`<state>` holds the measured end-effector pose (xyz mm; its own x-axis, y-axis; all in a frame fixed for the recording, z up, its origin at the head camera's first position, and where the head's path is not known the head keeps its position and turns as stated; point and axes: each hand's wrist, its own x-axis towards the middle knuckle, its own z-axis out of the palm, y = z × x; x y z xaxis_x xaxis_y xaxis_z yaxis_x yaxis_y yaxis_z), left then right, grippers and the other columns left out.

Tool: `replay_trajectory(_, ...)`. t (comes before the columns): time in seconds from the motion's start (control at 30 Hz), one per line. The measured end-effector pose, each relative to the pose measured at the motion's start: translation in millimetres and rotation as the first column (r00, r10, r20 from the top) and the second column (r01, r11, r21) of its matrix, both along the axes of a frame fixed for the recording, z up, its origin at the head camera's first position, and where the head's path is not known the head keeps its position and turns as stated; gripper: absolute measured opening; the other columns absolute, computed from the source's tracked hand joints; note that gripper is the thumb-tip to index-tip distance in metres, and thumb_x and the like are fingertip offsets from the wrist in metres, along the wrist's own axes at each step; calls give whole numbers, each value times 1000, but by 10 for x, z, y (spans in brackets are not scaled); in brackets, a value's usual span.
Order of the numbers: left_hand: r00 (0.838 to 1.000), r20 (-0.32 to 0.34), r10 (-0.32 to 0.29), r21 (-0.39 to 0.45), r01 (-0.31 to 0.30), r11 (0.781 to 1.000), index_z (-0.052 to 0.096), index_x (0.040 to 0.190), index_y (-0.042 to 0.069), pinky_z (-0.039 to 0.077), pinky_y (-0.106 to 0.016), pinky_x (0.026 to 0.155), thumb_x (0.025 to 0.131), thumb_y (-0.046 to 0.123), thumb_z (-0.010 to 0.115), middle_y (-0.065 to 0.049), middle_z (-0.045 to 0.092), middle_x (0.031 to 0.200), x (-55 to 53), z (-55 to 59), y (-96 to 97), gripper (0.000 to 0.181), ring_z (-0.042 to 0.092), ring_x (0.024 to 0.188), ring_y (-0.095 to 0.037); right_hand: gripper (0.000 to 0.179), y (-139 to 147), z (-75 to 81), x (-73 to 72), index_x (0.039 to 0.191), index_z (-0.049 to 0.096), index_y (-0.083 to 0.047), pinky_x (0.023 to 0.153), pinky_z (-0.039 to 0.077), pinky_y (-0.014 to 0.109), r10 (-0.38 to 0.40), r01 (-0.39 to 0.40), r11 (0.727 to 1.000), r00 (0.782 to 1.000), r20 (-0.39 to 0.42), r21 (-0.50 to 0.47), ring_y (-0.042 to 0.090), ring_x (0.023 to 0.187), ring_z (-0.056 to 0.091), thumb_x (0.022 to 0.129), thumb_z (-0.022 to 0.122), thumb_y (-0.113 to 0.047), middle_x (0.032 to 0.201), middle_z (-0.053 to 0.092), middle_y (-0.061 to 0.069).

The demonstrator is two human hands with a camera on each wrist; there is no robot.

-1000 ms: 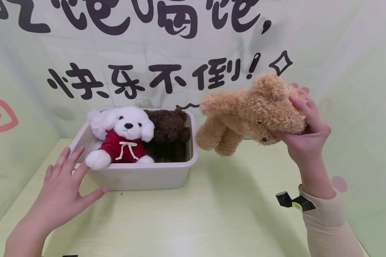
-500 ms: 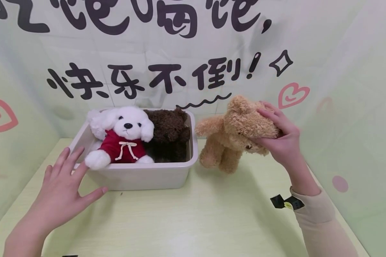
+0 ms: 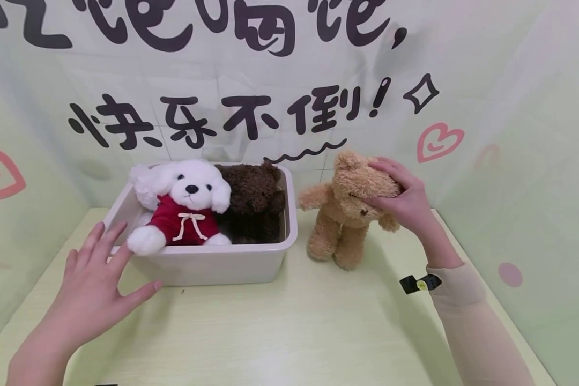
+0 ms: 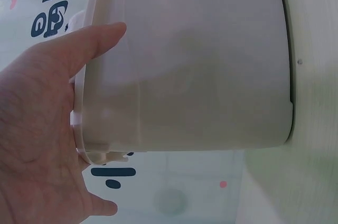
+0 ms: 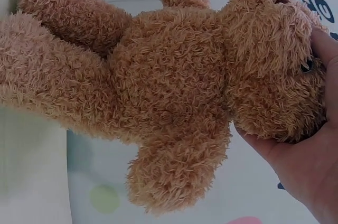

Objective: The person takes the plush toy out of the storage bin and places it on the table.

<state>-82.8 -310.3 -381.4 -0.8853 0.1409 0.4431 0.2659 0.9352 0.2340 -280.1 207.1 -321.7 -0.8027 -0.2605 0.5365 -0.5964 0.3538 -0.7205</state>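
My right hand point(image 3: 399, 194) grips a light-brown teddy bear point(image 3: 338, 214) by its head, to the right of the bin. The bear is upright with its feet down at the table, and in the right wrist view my thumb and fingers wrap its head point(image 5: 274, 65). My left hand point(image 3: 96, 284) is spread at the front left corner of a pale plastic bin point(image 3: 212, 265), its thumb straight along the outer wall in the left wrist view. Inside the bin sit a white plush dog point(image 3: 193, 187) in a red hoodie and a dark brown plush bear point(image 3: 251, 190).
The bin stands on a light wooden table point(image 3: 270, 332) near the back. Behind it hangs a white sheet point(image 3: 251, 69) with large black characters, and pale green sheets enclose both sides.
My right hand has carried the light-brown bear down and to the left, turning it more upright. My left hand, the bin and the toys in it have stayed put.
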Motion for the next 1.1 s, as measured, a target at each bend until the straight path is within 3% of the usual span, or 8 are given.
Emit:
replay_trajectory(0.17,1000,18,11,6,-11,1000,45,146,0,3,-84,107,73,41,88,-31,26,157,5,0,-10,94,5,152,-51,64,-96,-50,-189,137,66,-12,108,40,42,31,-39,996,995,90,84,25,137,48,78,88,-2,148,55,6)
replay_trajectory(0.4,1000,20,4,14,-5,1000,44,148,2,4,-85,105,73,38,88,-30,26,157,-17,-3,8,95,5,151,-51,61,-169,-157,-402,139,64,-11,96,48,29,121,-139,988,970,211,71,21,120,57,82,85,-2,144,59,5)
replay_trajectory(0.57,1000,25,11,18,-12,1000,49,141,-3,3,-85,106,73,41,88,-31,26,157,-10,5,15,90,4,152,-50,61,-224,-233,-526,140,63,-10,102,47,35,145,-173,980,961,237,101,24,126,55,83,84,-4,149,55,6)
replay_trajectory(0.77,999,32,17,15,-17,1000,50,139,-4,1,-85,106,72,39,89,-30,26,157,-14,8,15,89,2,152,-49,62,-254,-296,-631,142,61,-12,103,46,40,159,-195,975,947,280,108,26,124,56,85,83,-6,146,56,8)
replay_trajectory(1.0,999,41,23,17,-24,1000,50,139,-5,0,-84,107,73,41,89,-30,26,157,-10,14,15,89,1,153,-48,60,-308,-336,-691,145,59,-19,96,50,37,173,-232,966,909,380,117,24,117,60,90,81,-18,136,63,11)
replay_trajectory(1.1,999,44,24,18,-25,1000,49,140,-4,-1,-84,107,73,41,89,-30,26,157,-5,11,14,90,1,153,-48,60,-313,-346,-718,147,57,-21,99,49,41,168,-233,964,909,382,130,24,120,60,91,80,-21,138,63,10)
